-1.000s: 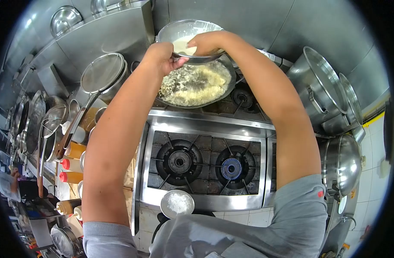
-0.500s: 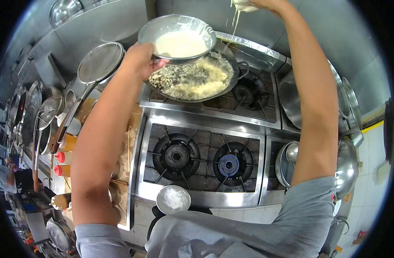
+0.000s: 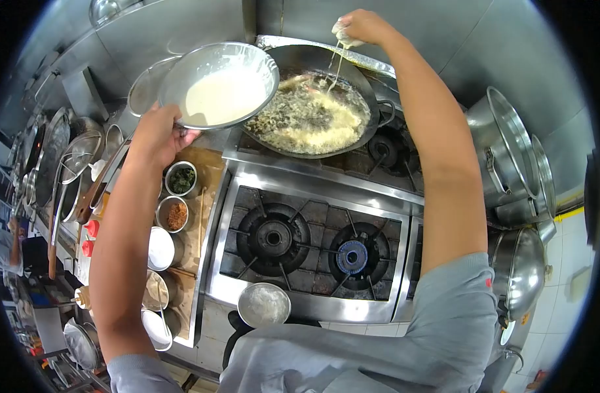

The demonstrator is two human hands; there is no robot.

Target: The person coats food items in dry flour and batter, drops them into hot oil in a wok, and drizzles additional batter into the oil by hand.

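My left hand (image 3: 164, 133) grips the rim of a steel bowl (image 3: 175, 82) and holds it tilted, left of the wok. Pale, creamy batter (image 3: 225, 95) pools inside it. My right hand (image 3: 357, 29) is raised over the back of the wok (image 3: 376, 120), its fingers curled together and coated in batter. Thin strands of batter hang from the fingers toward the wok. Yellow, crumbly batter (image 3: 323, 134) froths in the bubbling oil.
A lit burner (image 3: 352, 257) and an unlit burner (image 3: 273, 238) lie in front. A small bowl with white powder (image 3: 264, 304) stands near my body. Ingredient tubs (image 3: 176, 215) line the left counter; large pots (image 3: 503, 147) stand right. A person (image 3: 5, 245) is at far left.
The bowl has moved left, away from above the wok, with my left hand. My right hand came out of the bowl, swung far right, and is now back over the wok, dripping batter.
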